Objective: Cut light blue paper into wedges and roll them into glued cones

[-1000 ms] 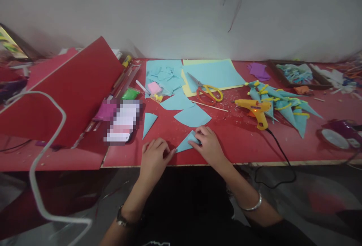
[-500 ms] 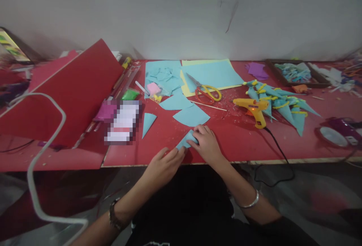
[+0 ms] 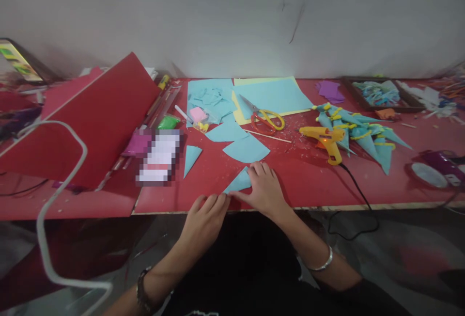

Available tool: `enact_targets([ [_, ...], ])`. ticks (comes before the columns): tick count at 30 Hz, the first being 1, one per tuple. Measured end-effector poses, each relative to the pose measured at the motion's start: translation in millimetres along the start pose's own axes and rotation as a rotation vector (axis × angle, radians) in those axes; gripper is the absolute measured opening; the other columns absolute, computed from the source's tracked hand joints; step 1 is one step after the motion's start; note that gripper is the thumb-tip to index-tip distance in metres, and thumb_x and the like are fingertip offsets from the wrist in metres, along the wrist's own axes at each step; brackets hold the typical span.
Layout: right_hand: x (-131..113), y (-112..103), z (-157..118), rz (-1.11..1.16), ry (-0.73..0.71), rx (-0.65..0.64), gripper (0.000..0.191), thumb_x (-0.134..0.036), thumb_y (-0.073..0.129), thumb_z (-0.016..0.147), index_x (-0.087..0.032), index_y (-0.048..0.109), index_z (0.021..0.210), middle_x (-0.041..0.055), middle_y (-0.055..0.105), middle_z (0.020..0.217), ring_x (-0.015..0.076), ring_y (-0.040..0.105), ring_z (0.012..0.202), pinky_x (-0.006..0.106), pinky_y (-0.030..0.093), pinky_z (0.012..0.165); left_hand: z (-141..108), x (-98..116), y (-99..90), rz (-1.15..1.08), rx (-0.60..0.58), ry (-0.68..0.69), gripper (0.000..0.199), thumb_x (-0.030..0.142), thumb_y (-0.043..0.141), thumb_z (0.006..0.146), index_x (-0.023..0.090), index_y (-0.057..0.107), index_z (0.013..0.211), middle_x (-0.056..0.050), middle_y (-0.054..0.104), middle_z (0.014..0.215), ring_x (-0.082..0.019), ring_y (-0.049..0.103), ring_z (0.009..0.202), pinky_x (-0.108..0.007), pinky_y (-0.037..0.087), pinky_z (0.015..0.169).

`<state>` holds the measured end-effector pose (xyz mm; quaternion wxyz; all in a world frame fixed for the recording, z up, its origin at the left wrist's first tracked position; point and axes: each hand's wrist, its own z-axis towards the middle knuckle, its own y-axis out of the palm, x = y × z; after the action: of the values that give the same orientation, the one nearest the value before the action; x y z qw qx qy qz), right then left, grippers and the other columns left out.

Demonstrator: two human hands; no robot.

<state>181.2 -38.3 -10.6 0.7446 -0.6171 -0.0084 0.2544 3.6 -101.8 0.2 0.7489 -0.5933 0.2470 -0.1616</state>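
A folded light blue paper piece (image 3: 240,181) lies near the front edge of the red table (image 3: 294,180). My right hand (image 3: 264,187) presses on its right side, thumb stretched toward its lower left tip. My left hand (image 3: 207,216) is at that tip, fingers close together and bent over the table edge; whether they pinch the paper is hidden. Just beyond lie two blue fan-shaped papers (image 3: 247,148) (image 3: 225,131), overlapping. A narrow folded blue cone (image 3: 191,159) rests to the left.
Scissors (image 3: 267,118) lie on blue and yellow sheets. A yellow glue gun (image 3: 325,140) with a black cord stands beside blue cones (image 3: 366,136). Left are a blurred phone (image 3: 160,156), a red board (image 3: 90,122) and a white cable (image 3: 43,238). A tray (image 3: 385,108) sits back right.
My left hand has moved down and left to the paper's lower tip. My right hand has flattened over the paper, its thumb now reaching left, and more of the paper shows.
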Motion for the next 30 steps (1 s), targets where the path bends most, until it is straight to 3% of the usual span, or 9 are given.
enact_targets([
  [6,-4,2,-2,-0.008,0.045,0.012,0.039,-0.055,0.047,0.077,-0.018,0.054,0.088,0.0118,0.053,0.093,0.0272,0.045,0.087,0.039,0.037,0.069,0,4,-1.2,0.025,0.008,-0.067,0.046,0.003,0.044,0.078,0.020,0.050,0.120,-0.004,0.060,0.087,-0.018,0.052,0.077,-0.034,0.038,0.072],
  [13,15,-9,-10,0.104,0.089,0.007,0.019,-0.039,0.054,0.079,-0.021,0.051,0.080,0.0056,0.055,0.088,0.0227,0.046,0.083,0.036,0.037,0.072,0,3,-2.4,-0.003,-0.020,-0.094,0.048,0.003,0.044,0.078,0.023,0.049,0.121,-0.004,0.058,0.086,-0.017,0.052,0.076,-0.033,0.038,0.071],
  [21,36,-11,-14,0.252,0.056,0.024,0.003,-0.023,0.051,0.080,-0.022,0.051,0.083,0.0054,0.055,0.091,0.0225,0.048,0.086,0.036,0.038,0.075,-1,1,0.4,-0.051,-0.068,-0.097,0.048,0.003,0.044,0.079,0.023,0.048,0.122,-0.004,0.058,0.089,-0.018,0.053,0.079,-0.033,0.039,0.073],
  [26,31,-13,-17,0.406,0.028,0.089,0.033,0.001,0.031,0.074,-0.020,0.051,0.089,0.0065,0.055,0.091,0.0203,0.048,0.088,0.034,0.040,0.080,5,-2,-1.7,-0.028,-0.074,-0.015,0.042,0.005,0.044,0.080,0.017,0.049,0.120,-0.004,0.058,0.081,-0.018,0.053,0.076,-0.032,0.039,0.068],
  [28,24,-15,-16,0.442,0.004,0.096,0.033,-0.001,0.032,0.075,-0.018,0.051,0.097,0.0081,0.055,0.095,0.0205,0.048,0.093,0.034,0.040,0.083,12,-6,-4.4,-0.044,-0.067,0.010,0.037,0.010,0.047,0.081,0.017,0.052,0.117,-0.004,0.057,0.077,-0.019,0.053,0.075,-0.032,0.039,0.067],
  [30,17,-15,-12,0.434,-0.035,0.026,0.032,-0.010,0.041,0.079,-0.016,0.047,0.110,0.0099,0.055,0.102,0.0220,0.047,0.097,0.036,0.039,0.086,19,-10,-6.3,-0.085,-0.052,0.005,0.030,0.016,0.049,0.082,0.020,0.056,0.111,-0.003,0.058,0.077,-0.019,0.054,0.075,-0.032,0.040,0.068],
])
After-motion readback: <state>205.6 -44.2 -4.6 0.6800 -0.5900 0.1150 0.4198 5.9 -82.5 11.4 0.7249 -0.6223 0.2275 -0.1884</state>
